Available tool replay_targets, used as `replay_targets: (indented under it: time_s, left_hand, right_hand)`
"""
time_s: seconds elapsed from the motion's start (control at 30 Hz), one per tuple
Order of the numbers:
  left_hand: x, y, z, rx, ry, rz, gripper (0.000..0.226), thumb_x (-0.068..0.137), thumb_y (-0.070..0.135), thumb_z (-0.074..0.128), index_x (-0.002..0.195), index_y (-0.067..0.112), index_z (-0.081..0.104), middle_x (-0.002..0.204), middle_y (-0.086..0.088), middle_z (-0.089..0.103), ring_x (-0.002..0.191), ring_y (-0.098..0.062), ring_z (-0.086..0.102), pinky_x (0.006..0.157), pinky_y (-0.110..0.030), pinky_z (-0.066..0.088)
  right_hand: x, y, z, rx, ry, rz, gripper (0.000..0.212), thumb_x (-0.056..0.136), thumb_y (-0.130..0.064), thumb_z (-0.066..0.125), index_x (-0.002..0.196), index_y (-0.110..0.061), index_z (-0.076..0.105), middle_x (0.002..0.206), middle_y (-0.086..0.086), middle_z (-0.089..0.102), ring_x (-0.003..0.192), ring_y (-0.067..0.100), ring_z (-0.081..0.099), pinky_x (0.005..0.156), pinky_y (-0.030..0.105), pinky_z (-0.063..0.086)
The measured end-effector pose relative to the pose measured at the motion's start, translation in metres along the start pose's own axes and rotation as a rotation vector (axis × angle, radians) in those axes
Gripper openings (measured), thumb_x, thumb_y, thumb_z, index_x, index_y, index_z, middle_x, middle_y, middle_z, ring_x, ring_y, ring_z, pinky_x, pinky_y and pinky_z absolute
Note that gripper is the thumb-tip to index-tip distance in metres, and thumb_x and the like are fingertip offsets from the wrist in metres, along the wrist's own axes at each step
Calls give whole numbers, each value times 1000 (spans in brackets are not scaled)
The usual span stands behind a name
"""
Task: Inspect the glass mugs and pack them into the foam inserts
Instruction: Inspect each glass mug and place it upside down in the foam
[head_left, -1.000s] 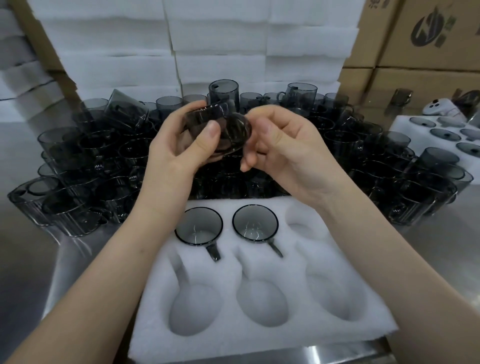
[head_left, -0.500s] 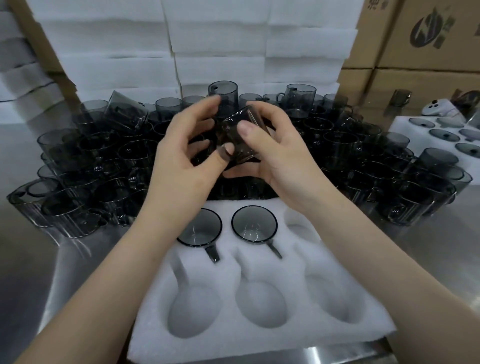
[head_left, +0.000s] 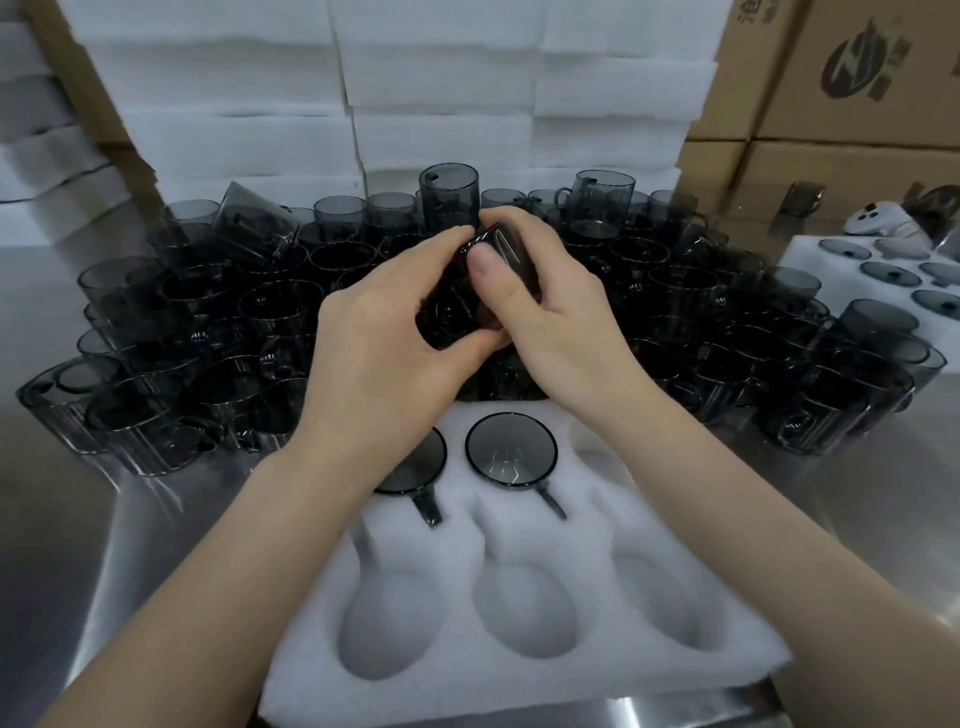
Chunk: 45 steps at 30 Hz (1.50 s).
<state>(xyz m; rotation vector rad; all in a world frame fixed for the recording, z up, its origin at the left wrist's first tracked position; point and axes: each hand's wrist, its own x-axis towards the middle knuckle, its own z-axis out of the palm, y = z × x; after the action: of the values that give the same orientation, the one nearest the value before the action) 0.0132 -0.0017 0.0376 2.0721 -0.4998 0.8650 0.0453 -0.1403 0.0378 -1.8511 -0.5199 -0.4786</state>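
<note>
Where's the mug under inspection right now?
Head view, centre: the held mug is gripped between left hand and right hand, over the loose mugs just behind the foam insert.

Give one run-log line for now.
stage: inspect | left hand: grips held mug | right hand: grips it | foam insert: two seated mugs, four pockets empty

Cardboard boxes (head_left: 841, 78) far right; white gadget (head_left: 878, 224) nearby; steel table (head_left: 62, 519).
</note>
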Motion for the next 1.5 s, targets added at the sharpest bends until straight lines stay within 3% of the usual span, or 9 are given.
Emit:
replay_targets:
  time_s: [0.13, 0.33, 0.5, 0.77, 0.97, 1.13, 1.23, 1.37, 1.5]
  left_hand:
    - [0, -1, -1, -38, -11, -25, 67, 71, 19, 86, 132, 16, 60, 125, 7, 65, 116, -3, 58, 104, -25, 44]
    - [-3, -4, -1, -180, -10, -9, 67, 71, 14, 83, 132, 11, 57, 127, 2, 62, 120, -6, 57, 102, -18, 43]
    - [-2, -6, -2, -301, -50, -14, 66, 70, -1, 79, 129, 14, 53, 122, 11, 60, 118, -8, 59, 99, -23, 47]
    - [0, 3, -2, -49, -76, -58, 72, 69, 34, 84, 134, 20, 57, 125, 9, 64, 115, -1, 57, 101, -14, 40]
    - [-2, 2, -2, -90, -78, 90, 71, 67, 13, 87, 132, 10, 57, 129, 6, 57, 123, -7, 53, 105, -13, 38]
    - [-3, -7, -1, -174, -106, 279, 63, 71, -2, 81, 126, 8, 54, 139, -5, 51, 140, -19, 40, 115, -28, 32]
    - [-3, -8, -2, -278, -157, 196, 72, 71, -9, 76, 128, 21, 44, 147, 2, 44, 146, -15, 28, 116, -26, 30]
    - [-2, -7, 0, -127, -177, 183, 86, 73, 7, 79, 147, 14, 34, 156, -1, 35, 148, -14, 24, 120, -34, 24]
    - [-1, -5, 3, -28, -179, 72, 103, 69, 28, 86, 151, 10, 28, 154, -4, 38, 139, -6, 34, 111, -9, 24]
  right_hand:
    - [2, -1, -3, 294, -3, 93, 31, 103, -31, 41, 121, -17, 62, 103, -5, 68, 100, 10, 67, 80, 35, 56]
    - [5, -2, -7, 679, -51, 258, 36, 105, -33, 37, 121, -15, 65, 106, 3, 72, 100, 17, 69, 76, 35, 56]
    - [8, 1, -6, 986, -349, 468, 55, 95, -54, 45, 126, -10, 58, 126, 15, 61, 114, 29, 59, 100, 45, 42]
    - [2, 2, -1, 582, -172, 387, 43, 99, -47, 47, 107, -11, 70, 101, 14, 74, 90, 29, 73, 67, 34, 58]
    - [9, 2, -4, 866, -139, 531, 36, 102, -37, 45, 103, -9, 68, 95, 14, 73, 87, 30, 72, 66, 38, 60]
    - [10, 4, -10, 1129, -464, 612, 52, 99, -51, 37, 128, -12, 55, 120, 17, 60, 111, 32, 58, 100, 45, 48]
    - [8, 2, -13, 1196, -684, 628, 65, 86, -62, 45, 128, -14, 54, 123, 14, 61, 114, 33, 58, 96, 45, 49]
    - [7, 1, -12, 1101, -507, 573, 51, 83, -49, 58, 122, -18, 61, 108, 10, 69, 93, 29, 69, 75, 40, 59]
    - [4, 2, -4, 1024, -254, 465, 20, 83, -15, 67, 100, -11, 59, 90, 8, 69, 82, 23, 70, 66, 40, 59]
